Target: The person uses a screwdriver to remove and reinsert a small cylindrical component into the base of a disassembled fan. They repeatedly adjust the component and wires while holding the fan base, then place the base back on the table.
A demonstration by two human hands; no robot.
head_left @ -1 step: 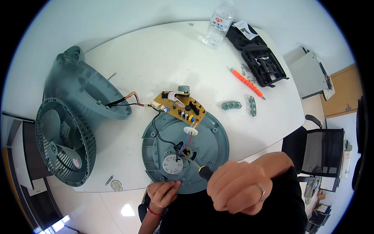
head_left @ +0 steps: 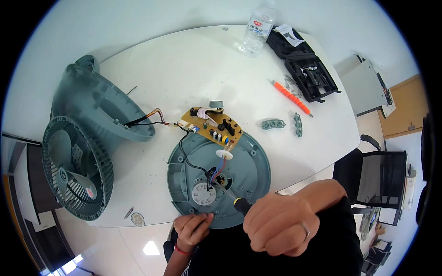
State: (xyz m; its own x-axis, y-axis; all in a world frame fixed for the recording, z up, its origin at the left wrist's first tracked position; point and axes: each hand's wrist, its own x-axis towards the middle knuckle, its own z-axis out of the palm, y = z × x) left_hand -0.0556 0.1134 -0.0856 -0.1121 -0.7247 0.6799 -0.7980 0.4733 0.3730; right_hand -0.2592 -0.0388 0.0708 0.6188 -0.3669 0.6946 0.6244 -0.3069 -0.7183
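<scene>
"What's being done?"
"Screwdriver work, I'd judge. The right hand [head_left: 282,225] is closed around the screwdriver [head_left: 242,205], its tip among the wires [head_left: 218,170] just right of the pale disc [head_left: 203,194]. Whether it sits in a screw, I can't tell."
"The left hand [head_left: 191,230]?"
"Fingers bunched at the near-left rim of the green base [head_left: 253,172], which lies at the table's near edge."
"Next move?"
"Probably calls for a steady base and a straight push, clear of the wires."
"Anything changed from the earlier frame?"
"Barely; the right hand sits a touch nearer."
</scene>
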